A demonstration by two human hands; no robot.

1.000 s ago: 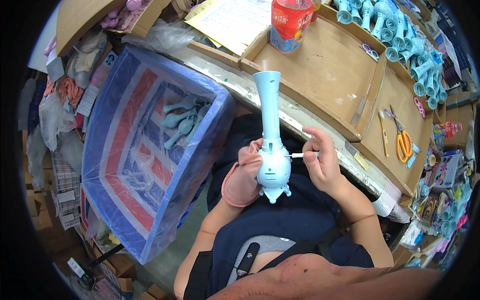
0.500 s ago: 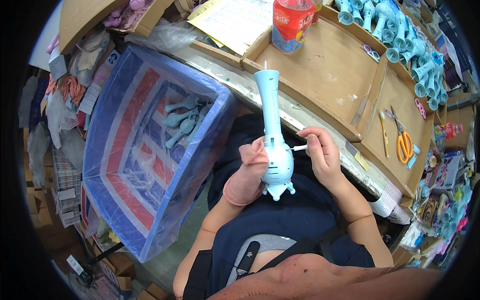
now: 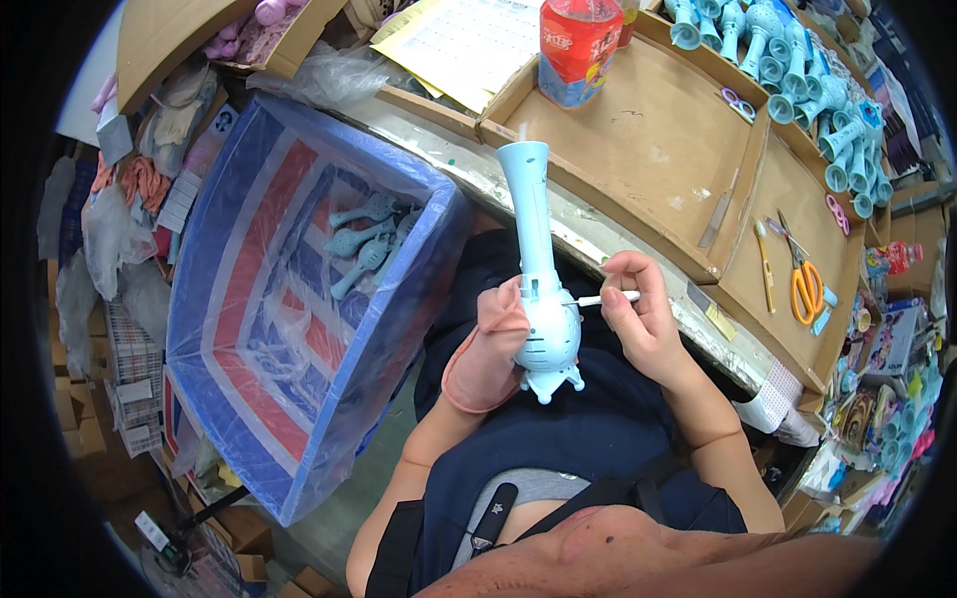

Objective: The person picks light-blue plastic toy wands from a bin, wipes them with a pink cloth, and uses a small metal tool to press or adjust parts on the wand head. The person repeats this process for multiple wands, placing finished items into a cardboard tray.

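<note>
My left hand (image 3: 485, 361), in a pink cloth glove, grips a light blue plastic toy piece (image 3: 549, 337) from its left side. The piece has a long flared neck pointing away from me and a round body with slots. Little horn-like points stick out at its near end. Between the thumb and fingers of my right hand (image 3: 646, 324) is a thin white stick-shaped tool (image 3: 610, 298). Its tip meets the right side of the body, close to the neck. What kind of tip it has is too small to tell.
A blue bin (image 3: 314, 399) lined with clear plastic stands at left, holding several similar blue pieces (image 3: 364, 249). Cardboard trays (image 3: 638, 149) lie on the bench with orange scissors (image 3: 805, 289), a yellow brush (image 3: 766, 264) and a red-labelled bottle (image 3: 578, 50). More blue pieces (image 3: 797, 70) are heaped far right.
The toy piece has shifted slightly left, its neck leaning a little more that way. My right fingers have changed position, and more of the white stick shows.
</note>
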